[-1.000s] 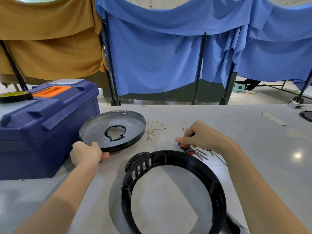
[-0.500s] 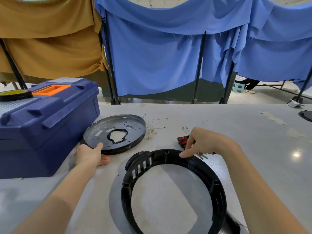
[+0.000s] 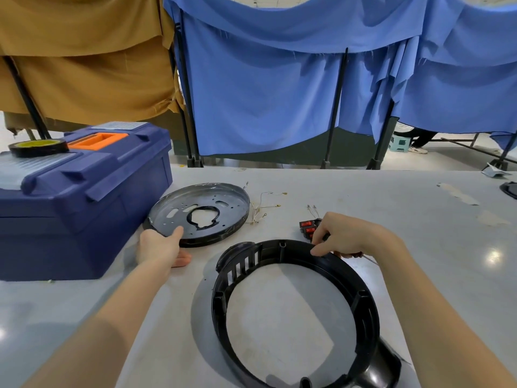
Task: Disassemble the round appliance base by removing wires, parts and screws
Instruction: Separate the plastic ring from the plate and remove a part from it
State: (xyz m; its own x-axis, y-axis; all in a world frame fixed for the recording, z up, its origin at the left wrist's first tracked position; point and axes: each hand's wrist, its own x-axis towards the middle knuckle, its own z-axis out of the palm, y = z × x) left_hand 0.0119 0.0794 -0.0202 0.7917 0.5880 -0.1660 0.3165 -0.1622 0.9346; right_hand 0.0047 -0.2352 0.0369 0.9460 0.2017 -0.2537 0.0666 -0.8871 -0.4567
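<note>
Black moulded-plastic ring housing (image 3: 221,303), slotted wall, lies flat on glossy grey table (image 3: 391,197), near edge. Dark perforated metal disc (image 3: 223,217) with raised rim and ragged centre hole sits beside ribbed blue plastic toolbox (image 3: 84,197).

Left hand (image 3: 159,247) pinches disc's near rim, thumb on top. Right hand (image 3: 347,236) curled, fingertips on ring's far rim; cannot tell whether it grips. Red rocker switches (image 3: 307,228) just beyond, thin loose wires (image 3: 263,208) near disc.

Blue toolbox (image 3: 84,197) with orange handle sits far left on the worktop (image 3: 363,197), black tape roll (image 3: 39,153) on its lid. Blue curtains (image 3: 279,93) and tan cloth (image 3: 84,65) hang behind.
</note>
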